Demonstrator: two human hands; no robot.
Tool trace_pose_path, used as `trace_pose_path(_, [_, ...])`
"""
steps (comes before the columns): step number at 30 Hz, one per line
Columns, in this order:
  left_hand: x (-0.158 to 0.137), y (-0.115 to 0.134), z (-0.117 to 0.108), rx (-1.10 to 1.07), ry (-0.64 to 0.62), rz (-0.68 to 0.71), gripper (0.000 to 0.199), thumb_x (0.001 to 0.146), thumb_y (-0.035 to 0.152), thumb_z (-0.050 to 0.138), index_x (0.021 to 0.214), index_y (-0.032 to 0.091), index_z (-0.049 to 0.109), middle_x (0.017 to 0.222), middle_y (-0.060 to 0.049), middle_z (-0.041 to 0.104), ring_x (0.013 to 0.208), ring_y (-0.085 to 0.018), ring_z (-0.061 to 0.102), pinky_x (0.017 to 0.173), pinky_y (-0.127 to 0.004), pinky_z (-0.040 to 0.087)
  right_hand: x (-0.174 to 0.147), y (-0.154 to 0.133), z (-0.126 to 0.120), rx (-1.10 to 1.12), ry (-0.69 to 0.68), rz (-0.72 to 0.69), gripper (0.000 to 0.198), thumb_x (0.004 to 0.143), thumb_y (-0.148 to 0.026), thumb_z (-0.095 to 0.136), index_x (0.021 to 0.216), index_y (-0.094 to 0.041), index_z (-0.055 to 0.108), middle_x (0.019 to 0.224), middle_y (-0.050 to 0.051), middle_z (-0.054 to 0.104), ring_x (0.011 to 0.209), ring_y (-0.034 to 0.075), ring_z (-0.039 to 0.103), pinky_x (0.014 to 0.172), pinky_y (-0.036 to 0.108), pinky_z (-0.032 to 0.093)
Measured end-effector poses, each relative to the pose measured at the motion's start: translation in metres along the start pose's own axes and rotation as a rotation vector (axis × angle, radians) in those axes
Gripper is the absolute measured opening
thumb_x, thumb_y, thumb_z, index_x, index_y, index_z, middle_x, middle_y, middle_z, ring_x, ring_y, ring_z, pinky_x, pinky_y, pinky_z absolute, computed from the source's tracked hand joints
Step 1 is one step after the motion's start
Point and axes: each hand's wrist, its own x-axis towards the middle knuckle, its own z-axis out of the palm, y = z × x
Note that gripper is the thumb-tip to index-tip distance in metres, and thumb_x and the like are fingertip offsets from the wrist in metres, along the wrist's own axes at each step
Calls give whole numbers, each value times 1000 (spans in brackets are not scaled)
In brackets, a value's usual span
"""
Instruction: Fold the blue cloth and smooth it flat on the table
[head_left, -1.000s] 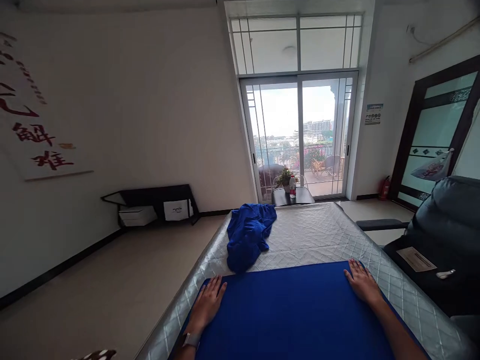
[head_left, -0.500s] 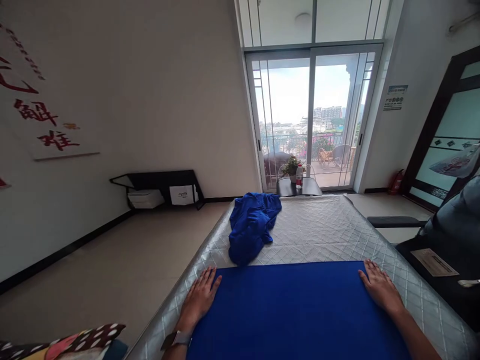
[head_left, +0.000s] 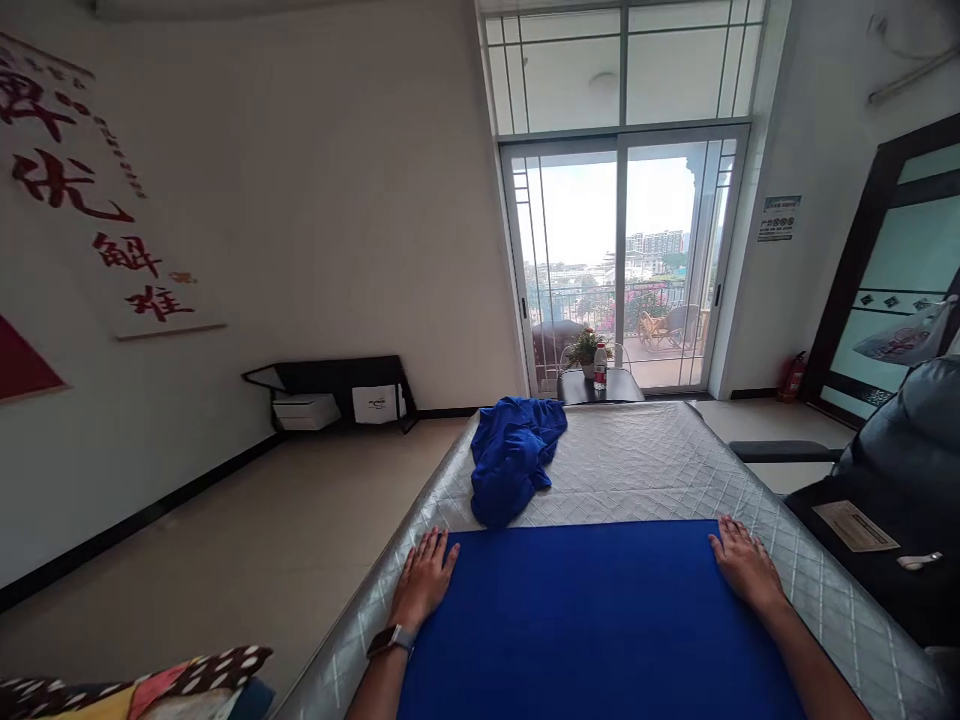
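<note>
A smooth blue cloth (head_left: 585, 610) lies flat in front of me on a silver quilted surface (head_left: 626, 455). My left hand (head_left: 426, 575) rests palm down on its far left corner, fingers stretched out, a watch on the wrist. On the far right corner lies my right hand (head_left: 744, 565), also flat with fingers extended. Beyond the flat cloth, on the left, is a crumpled heap of blue fabric (head_left: 514, 460); its near end meets the cloth's far edge.
A small dark table (head_left: 615, 388) with a potted plant (head_left: 585, 350) and a bottle (head_left: 600, 367) stands past the far end. To the right is a black chair (head_left: 907, 460). Patterned fabric (head_left: 195, 685) shows at the lower left. A black rack (head_left: 337, 375) stands against the wall.
The view has tilted up a little and shifted left. Both hands stay flat on the cloth's far corners, and the crumpled fabric lies as before.
</note>
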Motion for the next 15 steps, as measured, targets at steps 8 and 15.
trace_pose_path(8, [-5, 125, -44, -143, 112, 228, 46, 98, 34, 34, 134, 19, 59, 145, -8, 53, 138, -27, 43, 117, -45, 31, -42, -124, -44, 122, -31, -392, 58, 95, -34, 24, 146, -16, 45, 153, 5, 40, 144, 22, 29, 120, 41, 18])
trace_pose_path(15, [-18, 237, -23, -277, -51, 473, 47, 102, 28, 29, 142, 16, 49, 149, -12, 48, 141, -24, 38, 115, -47, 34, -75, -225, -26, 244, -102, -556, 59, 97, -28, 18, 152, -13, 31, 159, 6, 27, 148, 19, 17, 121, 38, 12])
